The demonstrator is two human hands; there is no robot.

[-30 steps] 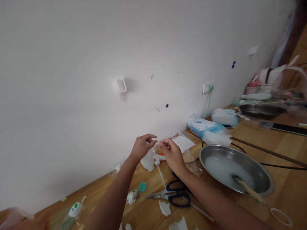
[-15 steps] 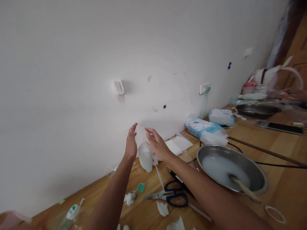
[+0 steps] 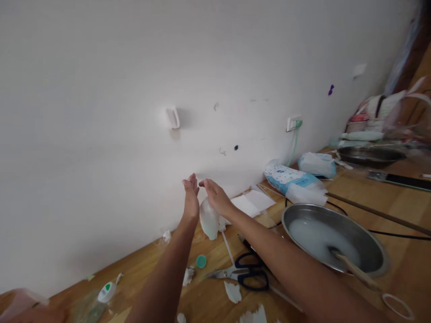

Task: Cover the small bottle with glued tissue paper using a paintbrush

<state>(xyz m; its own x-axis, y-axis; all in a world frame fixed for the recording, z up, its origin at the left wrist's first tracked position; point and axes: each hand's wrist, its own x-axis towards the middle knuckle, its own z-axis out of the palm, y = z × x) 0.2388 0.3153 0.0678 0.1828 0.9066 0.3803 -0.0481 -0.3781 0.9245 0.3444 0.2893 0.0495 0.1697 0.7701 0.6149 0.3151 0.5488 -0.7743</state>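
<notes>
My left hand [image 3: 191, 197] is raised in front of the wall with its fingers extended upward. My right hand [image 3: 216, 197] is close beside it, fingers stretched toward the left hand and slightly bent. No object shows between the palms, and both hands look open. Just behind and below them stands a pale, translucent rounded container or bag [image 3: 209, 222], partly covered by the right hand. Dark-handled scissors [image 3: 240, 272] lie on the table below, near a green bottle cap [image 3: 201, 261] and torn white scraps [image 3: 232, 291].
A metal bowl [image 3: 379, 255] of milky liquid with a wooden-handled utensil [image 3: 357, 271] sits right. Behind it are a blue-and-white tissue pack [image 3: 291, 179] and a dark pan [image 3: 370, 154]. White paper sheets [image 3: 254, 202] lie by the wall. A white-and-green round item [image 3: 106, 292] is at lower left.
My hands have come closer together, the left one moving right toward the right one and turning a little. The whole view has shifted slightly; the table items look unmoved.
</notes>
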